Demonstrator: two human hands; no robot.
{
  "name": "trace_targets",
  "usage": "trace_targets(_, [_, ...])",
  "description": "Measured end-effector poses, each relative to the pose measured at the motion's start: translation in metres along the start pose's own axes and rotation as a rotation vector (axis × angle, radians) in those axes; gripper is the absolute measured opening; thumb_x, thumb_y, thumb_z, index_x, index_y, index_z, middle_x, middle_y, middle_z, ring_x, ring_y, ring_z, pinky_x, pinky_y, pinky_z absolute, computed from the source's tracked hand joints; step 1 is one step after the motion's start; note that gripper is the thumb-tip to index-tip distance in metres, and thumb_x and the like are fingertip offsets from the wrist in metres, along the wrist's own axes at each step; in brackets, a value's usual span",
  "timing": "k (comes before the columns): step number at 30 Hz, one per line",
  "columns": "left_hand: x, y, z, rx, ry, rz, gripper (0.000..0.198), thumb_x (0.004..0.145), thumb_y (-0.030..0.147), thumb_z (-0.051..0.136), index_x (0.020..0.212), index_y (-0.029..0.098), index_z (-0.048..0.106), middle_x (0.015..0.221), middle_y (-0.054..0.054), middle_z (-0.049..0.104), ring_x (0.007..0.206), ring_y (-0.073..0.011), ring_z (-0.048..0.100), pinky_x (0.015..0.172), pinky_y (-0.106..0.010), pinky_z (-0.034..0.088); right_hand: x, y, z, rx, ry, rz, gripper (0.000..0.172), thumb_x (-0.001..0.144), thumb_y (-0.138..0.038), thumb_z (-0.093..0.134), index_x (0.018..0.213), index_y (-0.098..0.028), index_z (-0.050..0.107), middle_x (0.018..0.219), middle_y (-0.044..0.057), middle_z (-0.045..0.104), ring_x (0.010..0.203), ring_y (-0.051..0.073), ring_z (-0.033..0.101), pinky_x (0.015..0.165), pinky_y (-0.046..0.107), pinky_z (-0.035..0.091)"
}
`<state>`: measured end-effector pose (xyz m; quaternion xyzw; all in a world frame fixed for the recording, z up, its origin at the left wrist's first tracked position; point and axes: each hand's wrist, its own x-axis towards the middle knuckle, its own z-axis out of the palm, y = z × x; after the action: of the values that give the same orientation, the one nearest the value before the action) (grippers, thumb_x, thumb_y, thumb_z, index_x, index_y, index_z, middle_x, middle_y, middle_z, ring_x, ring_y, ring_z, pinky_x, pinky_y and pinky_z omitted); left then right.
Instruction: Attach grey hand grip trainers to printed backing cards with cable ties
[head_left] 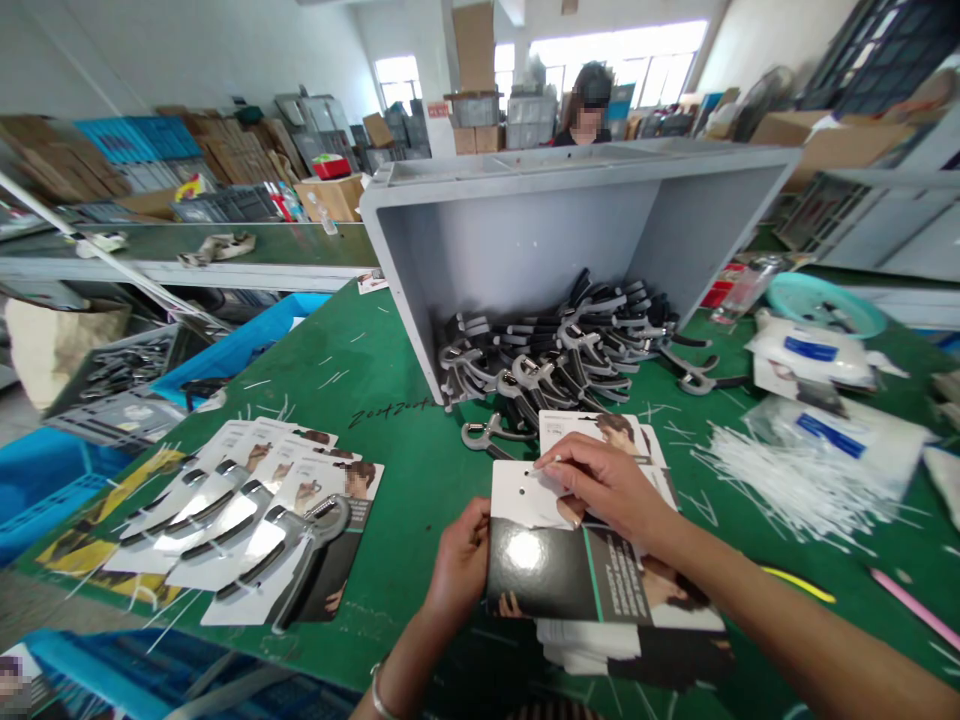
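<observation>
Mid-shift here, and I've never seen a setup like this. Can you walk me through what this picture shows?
There is no machine here: these are a person's own bare hands, seen by one camera worn on the head, looking forward and down. The left hand holds a printed card by its left edge. The right hand is at the card's top, fingers close to two small holes; whether they pinch anything is too small to tell.

On the green table, more cards lie to the left, with grey-and-black spring grips on them. Ahead, a grey bin lies on its side, loose grips spilling from it. To the right is a pile of thin white strips.
</observation>
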<state>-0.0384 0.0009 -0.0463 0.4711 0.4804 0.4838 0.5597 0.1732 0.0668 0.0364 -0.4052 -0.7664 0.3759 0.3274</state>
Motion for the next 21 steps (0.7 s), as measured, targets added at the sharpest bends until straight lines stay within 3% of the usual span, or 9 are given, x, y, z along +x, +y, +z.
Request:
trace_targets(3, [-0.013, 0.012, -0.010, 0.118, -0.203, 0.000, 0.019, 0.085, 0.017, 0.058, 0.096, 0.021, 0.073, 0.094, -0.005, 0.072, 0.090, -0.0229, 0.064, 0.084, -0.030, 0.047, 0.000, 0.000, 0.001, 0.004, 0.000, 0.025, 0.020, 0.099, -0.030, 0.052, 0.097, -0.021, 0.071, 0.097, 0.003, 0.070, 0.087, 0.017, 0.064, 0.077, 0.028, 0.047])
trace_targets(6, [-0.018, 0.018, -0.015, 0.176, -0.274, 0.022, 0.024, 0.088, 0.016, 0.053, 0.098, 0.021, 0.075, 0.099, -0.006, 0.070, 0.097, -0.0239, 0.061, 0.089, -0.031, 0.045, 0.001, 0.001, 0.000, -0.007, -0.017, 0.027, 0.020, 0.099, -0.030, 0.052, 0.095, -0.021, 0.070, 0.096, 0.003, 0.070, 0.086, 0.016, 0.064, 0.077, 0.028, 0.046])
trace_targets(11, [-0.006, 0.006, -0.013, 0.194, -0.068, 0.052, 0.020, 0.090, 0.022, 0.056, 0.094, 0.023, 0.076, 0.090, -0.005, 0.069, 0.087, -0.0210, 0.060, 0.080, -0.028, 0.044, 0.009, -0.003, -0.007, -0.059, -0.102, 0.026, 0.021, 0.096, -0.031, 0.056, 0.092, -0.019, 0.073, 0.088, 0.003, 0.070, 0.078, 0.016, 0.063, 0.070, 0.026, 0.046])
trace_targets(15, [0.012, 0.002, -0.005, 0.184, 0.140, 0.219, 0.018, 0.089, 0.024, 0.059, 0.094, 0.023, 0.077, 0.098, -0.006, 0.065, 0.095, -0.0204, 0.058, 0.087, -0.028, 0.043, 0.020, -0.001, -0.007, -0.036, -0.159, 0.121, 0.026, 0.095, -0.036, 0.054, 0.089, -0.018, 0.072, 0.071, 0.000, 0.065, 0.062, 0.014, 0.057, 0.056, 0.024, 0.042])
trace_targets(17, [0.019, 0.001, 0.002, 0.076, 0.152, 0.238, 0.014, 0.084, 0.022, 0.065, 0.088, 0.022, 0.078, 0.103, -0.006, 0.065, 0.100, -0.0211, 0.058, 0.090, -0.029, 0.043, 0.022, 0.002, -0.004, -0.069, -0.108, 0.114, 0.027, 0.096, -0.036, 0.053, 0.088, -0.019, 0.072, 0.072, 0.000, 0.066, 0.063, 0.014, 0.057, 0.057, 0.025, 0.040])
trace_targets(21, [0.029, -0.007, 0.016, -0.160, 0.068, 0.082, 0.020, 0.079, 0.024, 0.068, 0.097, 0.020, 0.076, 0.096, -0.004, 0.070, 0.089, -0.0204, 0.062, 0.084, -0.030, 0.047, 0.018, 0.005, 0.002, -0.187, -0.049, -0.015, 0.022, 0.098, -0.033, 0.053, 0.093, -0.021, 0.070, 0.088, 0.002, 0.070, 0.081, 0.017, 0.062, 0.072, 0.028, 0.042])
